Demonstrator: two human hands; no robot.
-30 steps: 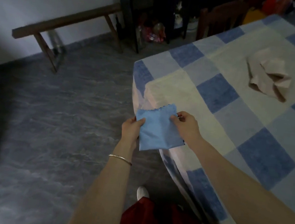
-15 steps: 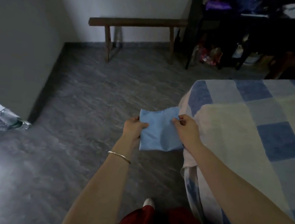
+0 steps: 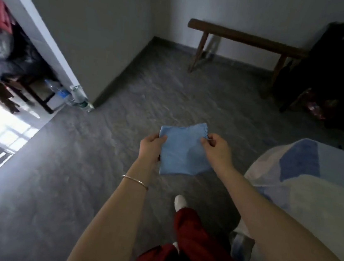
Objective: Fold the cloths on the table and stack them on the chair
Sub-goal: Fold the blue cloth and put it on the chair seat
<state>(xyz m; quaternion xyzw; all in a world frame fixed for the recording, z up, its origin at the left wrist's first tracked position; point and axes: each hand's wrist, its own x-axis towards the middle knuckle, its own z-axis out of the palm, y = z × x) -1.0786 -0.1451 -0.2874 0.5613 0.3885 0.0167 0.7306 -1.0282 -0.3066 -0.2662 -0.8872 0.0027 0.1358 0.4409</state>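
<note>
Cloth in hand: a person holds a folded blue cloth (image 3: 182,155) in mid-air over the grey floor (image 3: 69,182), one hand at each side. The left hand (image 3: 150,147) grips the cloth's left edge, its fingers (image 3: 159,139) pinching the fabric with the thumb on top and the rest curled beneath. The right hand (image 3: 217,152) takes the upper right corner beside the wavy hem, where its fingers (image 3: 205,140) nip the cloth between thumb and forefinger while the others curl loosely behind.

The cloth stretches between the two sets of fingers and hangs below them toward the wrists, touching nothing else. A thin bangle (image 3: 135,181) circles the left wrist.

The desk (image 3: 305,168) (draped in a blue-and-white checked cover) lies to the right of the right-hand fingers, apart from the cloth. A wooden bench (image 3: 243,37) stands against the wall well beyond the fingers. Plastic bottles (image 3: 77,97) lie at a wall corner, off to the left of the left-hand fingers. Nearer the camera than the fingers, red trousers (image 3: 194,241) and a white shoe (image 3: 179,201) show above the floor.
</note>
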